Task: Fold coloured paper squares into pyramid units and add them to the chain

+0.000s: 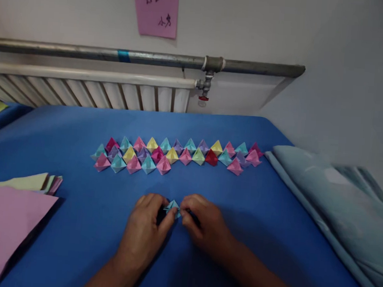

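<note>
A small light-blue origami boat (173, 206) is between my two hands, just above or on the blue surface. My left hand (148, 221) closes on its left side, thumb across the front and fingers behind. On the other side, my right hand (205, 223) pinches the boat's right tip between thumb and fingers. Beyond my hands stand several folded paper boats (164, 164) in staggered rows, in pink, yellow, blue, purple, green and red.
A stack of coloured paper sheets (8, 227) lies at the left. Folded pale-blue cloth (331, 205) covers the right side of the blue surface (91, 211). Behind are a white radiator (117, 78), a metal pipe (164, 60) with a red-handled valve (203, 98), and a pink note (158, 10).
</note>
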Demonstrator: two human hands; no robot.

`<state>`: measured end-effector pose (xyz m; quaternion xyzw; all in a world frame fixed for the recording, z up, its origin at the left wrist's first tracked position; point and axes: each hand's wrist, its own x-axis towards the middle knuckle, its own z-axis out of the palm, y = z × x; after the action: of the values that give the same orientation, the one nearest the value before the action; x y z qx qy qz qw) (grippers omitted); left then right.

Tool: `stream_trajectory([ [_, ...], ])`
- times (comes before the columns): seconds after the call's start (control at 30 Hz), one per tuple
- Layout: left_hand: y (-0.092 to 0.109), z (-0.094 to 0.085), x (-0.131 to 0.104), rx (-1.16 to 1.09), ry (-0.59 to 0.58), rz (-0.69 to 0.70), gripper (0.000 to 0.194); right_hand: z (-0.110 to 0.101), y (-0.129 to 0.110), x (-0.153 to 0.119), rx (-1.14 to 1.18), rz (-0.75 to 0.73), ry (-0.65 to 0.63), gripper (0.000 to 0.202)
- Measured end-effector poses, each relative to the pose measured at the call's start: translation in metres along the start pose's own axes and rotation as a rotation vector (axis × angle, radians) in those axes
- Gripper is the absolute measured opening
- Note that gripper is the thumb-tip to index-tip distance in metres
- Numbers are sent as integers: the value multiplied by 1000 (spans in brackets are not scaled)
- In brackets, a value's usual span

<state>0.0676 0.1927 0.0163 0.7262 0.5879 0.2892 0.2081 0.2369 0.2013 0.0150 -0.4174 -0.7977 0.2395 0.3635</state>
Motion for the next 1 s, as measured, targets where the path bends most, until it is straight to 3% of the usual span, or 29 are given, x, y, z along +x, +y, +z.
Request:
stream_trajectory([
  [0.23,-3,-3,1,-54,-58,6,15,0,-1,0,-1,26,10,13],
  [0.6,-17,0,0,-113,-43,9,20,-1,-1,-2,-46,66,4,12],
  [1.0,-16,-6,-1,-132,-47,89,13,0,-1,-2,-112,25,-88,13],
])
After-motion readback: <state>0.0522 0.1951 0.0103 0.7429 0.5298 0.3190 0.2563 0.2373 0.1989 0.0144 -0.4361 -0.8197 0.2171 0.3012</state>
